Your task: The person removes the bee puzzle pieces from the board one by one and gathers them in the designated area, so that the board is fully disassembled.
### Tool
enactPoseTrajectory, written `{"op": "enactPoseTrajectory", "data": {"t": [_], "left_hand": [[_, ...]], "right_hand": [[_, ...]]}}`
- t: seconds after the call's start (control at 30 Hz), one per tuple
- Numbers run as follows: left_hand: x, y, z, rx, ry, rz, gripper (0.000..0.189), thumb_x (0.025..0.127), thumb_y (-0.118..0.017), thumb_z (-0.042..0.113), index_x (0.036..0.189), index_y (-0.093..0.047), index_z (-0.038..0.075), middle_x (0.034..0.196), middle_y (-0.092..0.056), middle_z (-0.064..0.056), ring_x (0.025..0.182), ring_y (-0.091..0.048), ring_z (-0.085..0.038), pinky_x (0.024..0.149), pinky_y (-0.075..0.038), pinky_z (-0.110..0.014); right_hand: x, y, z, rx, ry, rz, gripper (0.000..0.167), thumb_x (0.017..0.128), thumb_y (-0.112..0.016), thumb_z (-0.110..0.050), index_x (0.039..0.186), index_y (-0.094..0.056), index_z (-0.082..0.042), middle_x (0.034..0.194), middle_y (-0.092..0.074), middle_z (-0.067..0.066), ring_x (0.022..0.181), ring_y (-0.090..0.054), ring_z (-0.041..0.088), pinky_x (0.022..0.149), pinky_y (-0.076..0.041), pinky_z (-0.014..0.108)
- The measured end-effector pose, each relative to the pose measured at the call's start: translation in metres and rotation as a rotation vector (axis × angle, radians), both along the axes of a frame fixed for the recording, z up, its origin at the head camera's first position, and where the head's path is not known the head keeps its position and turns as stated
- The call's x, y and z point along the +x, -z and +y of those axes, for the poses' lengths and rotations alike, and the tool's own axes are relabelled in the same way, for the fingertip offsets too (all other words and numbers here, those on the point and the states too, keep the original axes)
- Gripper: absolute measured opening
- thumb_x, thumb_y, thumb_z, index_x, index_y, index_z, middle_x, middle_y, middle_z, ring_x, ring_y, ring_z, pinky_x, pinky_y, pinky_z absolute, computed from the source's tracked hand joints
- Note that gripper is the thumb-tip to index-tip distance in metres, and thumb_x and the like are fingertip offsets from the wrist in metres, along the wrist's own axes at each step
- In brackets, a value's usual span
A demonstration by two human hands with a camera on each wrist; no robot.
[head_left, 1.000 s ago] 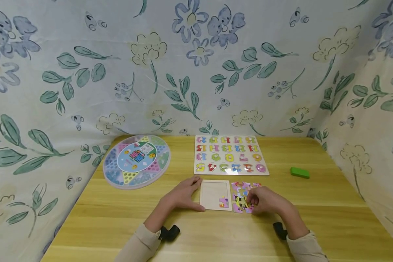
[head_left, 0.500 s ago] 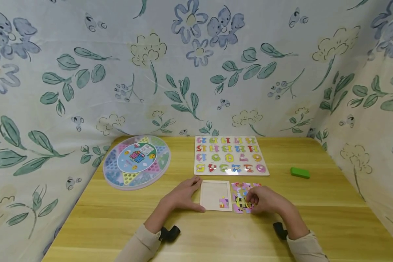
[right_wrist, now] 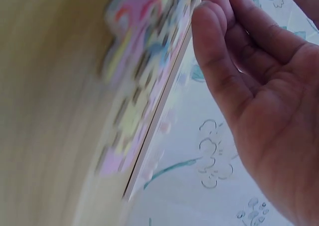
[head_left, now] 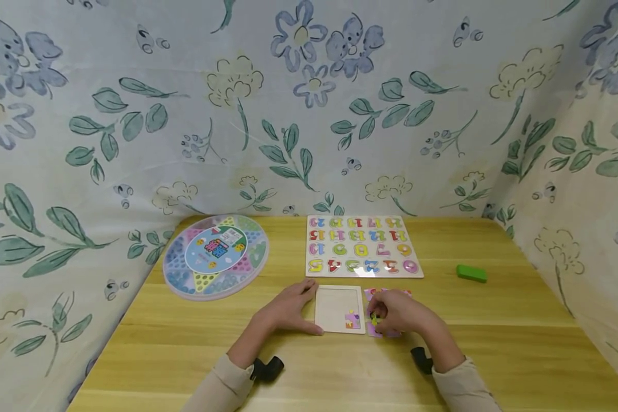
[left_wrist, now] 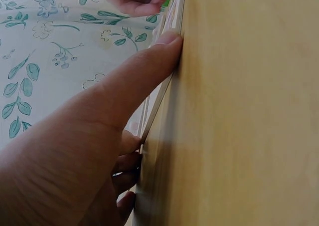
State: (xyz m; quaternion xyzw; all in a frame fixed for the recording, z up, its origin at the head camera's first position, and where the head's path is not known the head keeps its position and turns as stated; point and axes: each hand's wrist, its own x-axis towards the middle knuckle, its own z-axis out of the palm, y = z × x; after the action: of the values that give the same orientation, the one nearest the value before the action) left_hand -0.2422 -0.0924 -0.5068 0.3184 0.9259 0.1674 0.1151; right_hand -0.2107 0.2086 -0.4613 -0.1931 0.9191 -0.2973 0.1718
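Observation:
A small wooden puzzle frame (head_left: 335,303) lies in front of the person, with a pink jigsaw piece (head_left: 352,319) in its near right corner. My left hand (head_left: 288,309) grips the frame's left side, thumb at the near corner and fingers at the far one. In the left wrist view the thumb (left_wrist: 149,64) lies along the frame's edge. My right hand (head_left: 401,312), fingers bent, is over the colourful jigsaw pieces (head_left: 376,331) right of the frame and partly covers them. I cannot tell whether its fingertips pinch a piece. The right wrist view shows the pieces (right_wrist: 124,131) blurred below the fingers.
Behind the frame lies a number puzzle board (head_left: 360,267). A round Chinese checkers board (head_left: 175,260) sits at the back left, and a green block (head_left: 471,273) on the right. Floral cloth (head_left: 309,154) hangs behind the wooden table (head_left: 340,377).
My right hand has shifted left over the jigsaw pieces, towards the frame. The left hand and the frame stay in place.

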Motion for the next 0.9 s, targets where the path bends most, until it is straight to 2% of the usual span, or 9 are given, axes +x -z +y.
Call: {"op": "enactPoseTrajectory", "data": {"t": [0.33, 0.6, 0.9], "left_hand": [[0.000, 0.000, -0.001, 0.003, -0.005, -0.004, 0.115, 0.072, -0.068, 0.074, 0.157, -0.019, 0.013, 0.164, -0.017, -0.006, 0.151, -0.019, -0.025, 0.121, -0.025, -0.044], [-0.002, 0.006, 0.001, 0.001, 0.002, 0.010, 0.115, 0.072, -0.067, 0.075, 0.156, -0.019, 0.013, 0.164, -0.017, -0.007, 0.151, -0.020, -0.026, 0.120, -0.027, -0.044], [0.000, 0.001, 0.000, 0.001, -0.005, 0.009, 0.115, 0.071, -0.067, 0.074, 0.156, -0.020, 0.013, 0.164, -0.017, -0.006, 0.150, -0.021, -0.025, 0.120, -0.027, -0.043]], "right_hand": [[-0.008, 0.004, -0.023, -0.049, -0.030, 0.017, 0.036, 0.068, -0.084, -0.008, 0.100, -0.068, -0.004, 0.083, -0.062, 0.002, 0.075, -0.053, 0.013, 0.063, -0.046, 0.022], [-0.012, 0.010, -0.028, -0.042, -0.041, 0.028, 0.036, 0.067, -0.086, -0.008, 0.097, -0.068, -0.003, 0.082, -0.061, 0.003, 0.075, -0.053, 0.013, 0.065, -0.046, 0.021], [-0.008, 0.007, -0.033, -0.010, -0.044, 0.044, 0.029, 0.069, -0.085, -0.010, 0.093, -0.068, -0.005, 0.081, -0.061, 0.001, 0.073, -0.052, 0.012, 0.062, -0.046, 0.022]]}}
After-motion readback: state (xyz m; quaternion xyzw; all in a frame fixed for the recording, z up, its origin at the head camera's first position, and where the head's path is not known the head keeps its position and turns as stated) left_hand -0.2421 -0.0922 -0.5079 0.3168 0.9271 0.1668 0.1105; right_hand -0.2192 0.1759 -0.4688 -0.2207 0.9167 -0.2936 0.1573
